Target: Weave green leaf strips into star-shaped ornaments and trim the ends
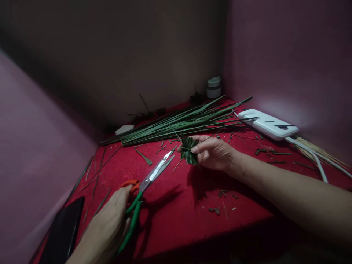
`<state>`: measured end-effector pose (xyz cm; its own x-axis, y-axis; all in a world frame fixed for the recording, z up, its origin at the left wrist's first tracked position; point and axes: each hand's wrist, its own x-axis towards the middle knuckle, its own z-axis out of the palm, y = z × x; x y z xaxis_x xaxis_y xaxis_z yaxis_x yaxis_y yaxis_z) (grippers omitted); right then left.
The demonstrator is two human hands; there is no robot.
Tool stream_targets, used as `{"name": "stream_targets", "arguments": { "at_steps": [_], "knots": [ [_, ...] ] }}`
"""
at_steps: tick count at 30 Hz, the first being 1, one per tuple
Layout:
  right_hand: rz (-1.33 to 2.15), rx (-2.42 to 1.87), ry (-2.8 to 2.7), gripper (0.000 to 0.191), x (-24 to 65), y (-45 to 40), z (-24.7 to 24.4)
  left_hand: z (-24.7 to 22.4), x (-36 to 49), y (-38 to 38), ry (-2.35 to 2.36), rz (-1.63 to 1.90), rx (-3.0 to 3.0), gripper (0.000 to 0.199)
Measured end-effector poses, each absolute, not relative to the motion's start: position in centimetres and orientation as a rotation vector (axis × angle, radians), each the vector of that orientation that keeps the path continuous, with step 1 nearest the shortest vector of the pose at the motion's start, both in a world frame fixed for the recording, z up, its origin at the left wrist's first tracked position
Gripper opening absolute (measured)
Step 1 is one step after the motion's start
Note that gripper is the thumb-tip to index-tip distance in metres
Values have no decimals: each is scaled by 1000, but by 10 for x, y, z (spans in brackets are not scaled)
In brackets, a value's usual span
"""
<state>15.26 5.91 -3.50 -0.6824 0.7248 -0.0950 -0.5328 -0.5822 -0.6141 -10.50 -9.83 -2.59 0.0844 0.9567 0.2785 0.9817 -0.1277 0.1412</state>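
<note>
My left hand [114, 212] grips a pair of scissors [148, 181] with one orange and one green handle. Their blades are slightly parted and point up and right, toward the leaf piece. Between the thumb and fingers of my right hand [213, 150] is a small folded bundle of green leaf strips [189, 151], with thin stems sticking out of it. The scissor tips are close to the bundle's left side; they look apart from it. Part of the fingers of my left hand is hidden behind the handles.
Long green leaf blades [176, 124] lie across the back of the red table [165, 227]. At right is a white power strip [268, 124] with cables. A dark phone [63, 231] rests at lower left. A white lidded jar [213, 87] stands in the corner. Leaf scraps [217, 211] are scattered about.
</note>
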Motion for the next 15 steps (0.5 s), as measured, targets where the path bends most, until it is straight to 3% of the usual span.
{"name": "stream_targets", "arguments": {
  "at_steps": [15],
  "knots": [
    [2362,-348,-725,30,152,61,-42,-37,-90,-92,-2138,-317,-2378,32]
  ]
}}
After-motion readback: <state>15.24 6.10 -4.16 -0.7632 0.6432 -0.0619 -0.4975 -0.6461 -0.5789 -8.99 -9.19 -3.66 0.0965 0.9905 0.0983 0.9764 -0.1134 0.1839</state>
